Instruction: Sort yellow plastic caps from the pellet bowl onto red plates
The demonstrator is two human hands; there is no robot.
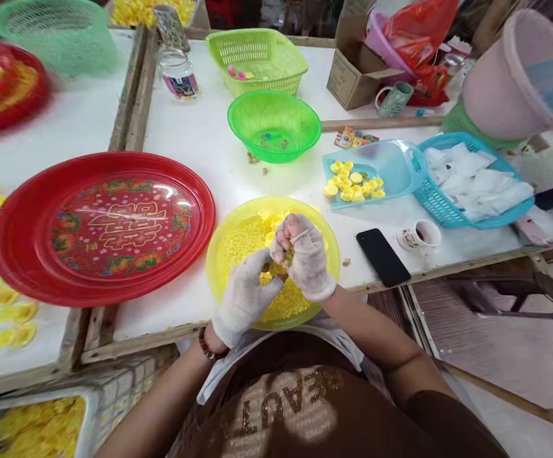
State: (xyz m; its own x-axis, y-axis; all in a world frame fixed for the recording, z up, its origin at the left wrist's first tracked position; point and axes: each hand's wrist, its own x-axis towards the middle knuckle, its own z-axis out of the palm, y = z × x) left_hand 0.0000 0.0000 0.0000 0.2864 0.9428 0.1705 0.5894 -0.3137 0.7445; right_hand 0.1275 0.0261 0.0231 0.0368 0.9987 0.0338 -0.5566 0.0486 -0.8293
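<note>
Over a yellow basin (pixel 214 254) of small yellow pellets, my left hand (pixel 248 286) and my right hand (pixel 302 251) meet in white gloves with bare fingertips. Between them is a small yellow cup-shaped piece (pixel 276 268), mostly hidden by the fingers. My left hand pinches it from the near left side. The fingers of my right hand are curled above it, with small yellowish bits (pixel 286 257) at their tips. More yellow cup-shaped pieces (pixel 273 219) lie on the pellets at the basin's far side.
A red oval tray (pixel 23 254) lies left, a green bowl (pixel 274 111) beyond the basin. To the right are a blue scoop (pixel 391 162) with yellow cups, a black phone (pixel 382 257), a teacup (pixel 420 235) and a blue basket (pixel 441 203) of white packets. The wooden table edge (pixel 155 338) runs in front.
</note>
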